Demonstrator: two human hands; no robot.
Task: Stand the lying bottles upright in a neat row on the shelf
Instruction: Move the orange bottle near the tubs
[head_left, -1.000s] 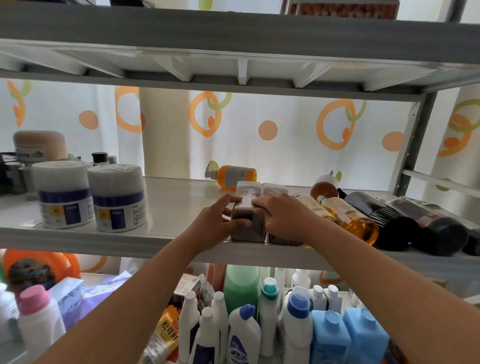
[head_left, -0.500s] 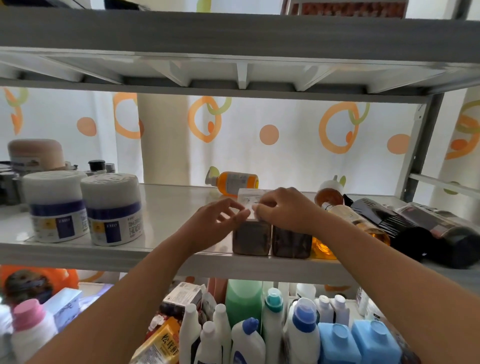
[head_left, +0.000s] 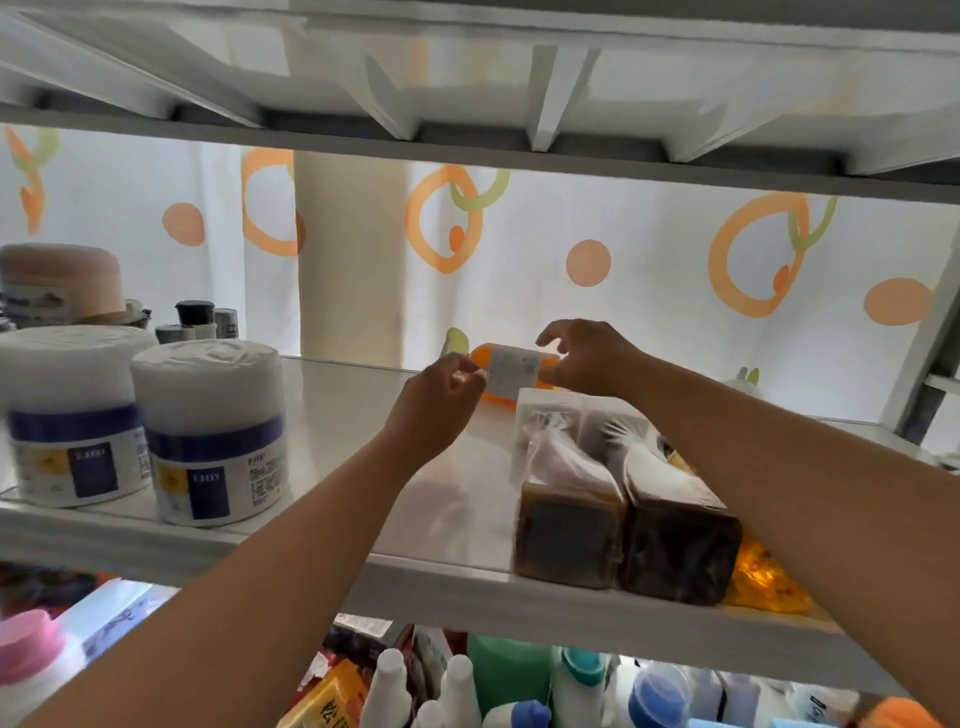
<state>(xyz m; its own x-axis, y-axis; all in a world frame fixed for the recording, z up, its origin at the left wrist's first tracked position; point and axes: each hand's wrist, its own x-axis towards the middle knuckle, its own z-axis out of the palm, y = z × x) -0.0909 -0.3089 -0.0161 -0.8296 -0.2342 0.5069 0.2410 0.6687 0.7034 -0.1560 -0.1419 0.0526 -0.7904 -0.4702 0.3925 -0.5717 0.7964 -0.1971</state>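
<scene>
Both hands are at the orange bottle (head_left: 511, 370) lying mid-frame at the shelf (head_left: 332, 415) back: my left hand (head_left: 441, 402) and right hand (head_left: 587, 358) are spread, not yet clamped. I'd grip both ends, then tip it upright.

shelf layout

two tubs (head_left: 208, 431) stand at the left front of the shelf (head_left: 441, 577); two boxes (head_left: 623, 499) side by side at the right front; a bottle (head_left: 514, 371) lies behind them, between both hands.
</scene>
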